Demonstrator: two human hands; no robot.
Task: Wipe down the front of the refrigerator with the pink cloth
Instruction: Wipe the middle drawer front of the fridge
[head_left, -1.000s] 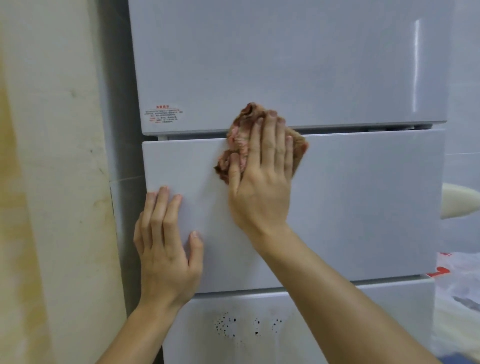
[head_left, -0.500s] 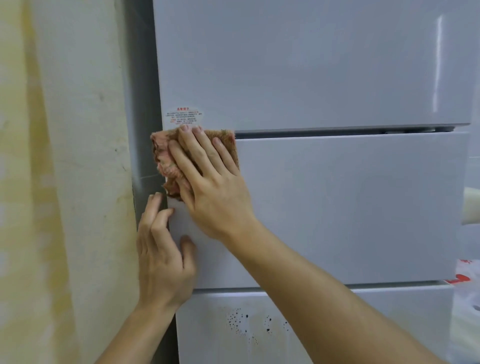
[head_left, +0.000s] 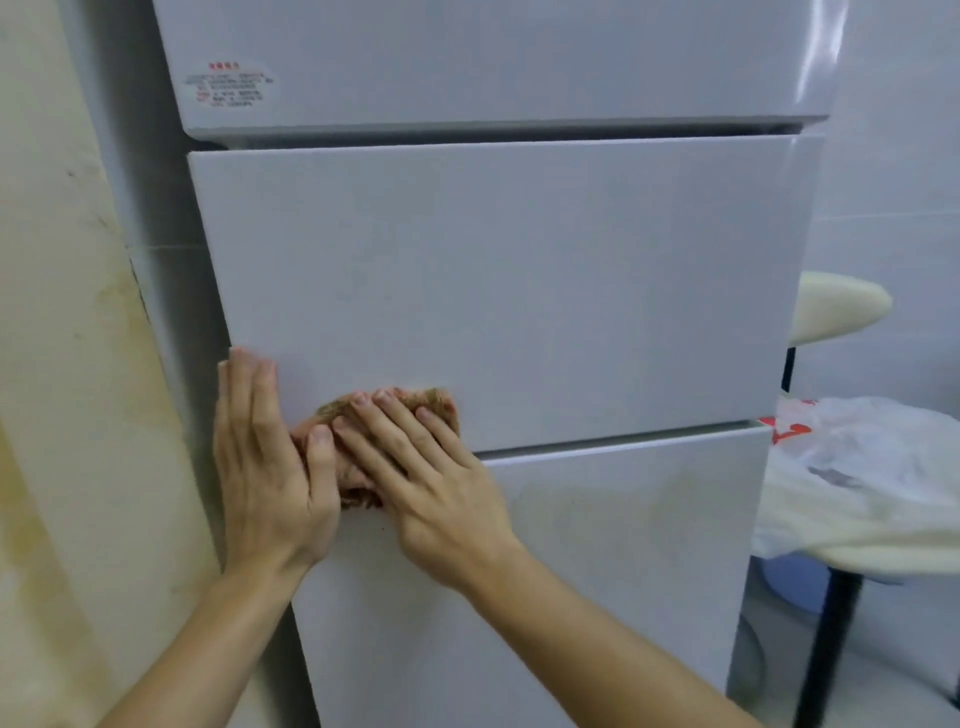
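The white refrigerator (head_left: 509, 270) fills the view, with a top door, a middle drawer front and a lower drawer front. The pink-brown cloth (head_left: 434, 402) is pressed flat against the bottom left corner of the middle drawer, over the seam to the lower one. My right hand (head_left: 431, 483) lies spread on the cloth and covers most of it. My left hand (head_left: 262, 462) rests flat against the refrigerator's left edge, its thumb touching the cloth.
A stained cream wall (head_left: 67, 364) stands close on the left of the refrigerator. To the right are a cream stool seat (head_left: 836, 312) on a black leg, a white plastic bag (head_left: 872, 457) with red print, and a blue bucket (head_left: 795, 582) beneath.
My right hand slid the cloth from the middle drawer's top edge leftward, then down its left side to the bottom corner. My left hand stayed at the left edge. The view dropped lower.
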